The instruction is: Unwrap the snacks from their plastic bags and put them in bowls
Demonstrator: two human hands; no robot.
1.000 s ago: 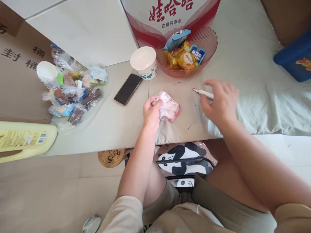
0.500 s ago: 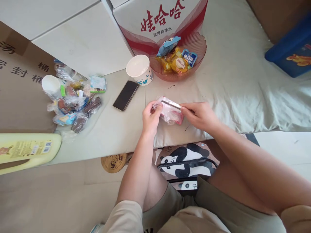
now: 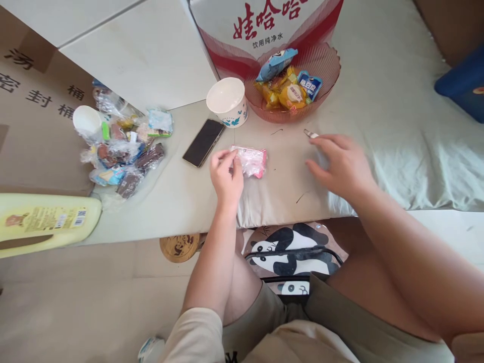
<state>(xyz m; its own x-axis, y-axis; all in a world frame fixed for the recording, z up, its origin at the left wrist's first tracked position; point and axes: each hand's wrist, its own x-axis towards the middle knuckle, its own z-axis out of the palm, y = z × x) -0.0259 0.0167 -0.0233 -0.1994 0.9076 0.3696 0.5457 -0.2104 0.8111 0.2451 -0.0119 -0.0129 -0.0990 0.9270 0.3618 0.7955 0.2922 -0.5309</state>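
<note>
The left hand [image 3: 227, 177] has its fingertips at the pink packet [image 3: 254, 162]'s left end; I cannot tell if they pinch it. Worktop [image 3: 282, 191] separates the packet from the right hand [image 3: 312, 151], thumb and fingers apart, above a slim white tool [image 3: 310, 134]. The front edge runs below both.

Apparently a home: snack bowl [image 3: 329, 83], panda pictures [image 3: 306, 263], cloth-covered surface [image 3: 389, 131].

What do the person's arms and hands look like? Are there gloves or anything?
No gloves: the left hand and right hand are bare, with no watch showing. The left sleeve is short, plain and pale beige. Only a bit of the right sleeve shows, beige too.
</note>
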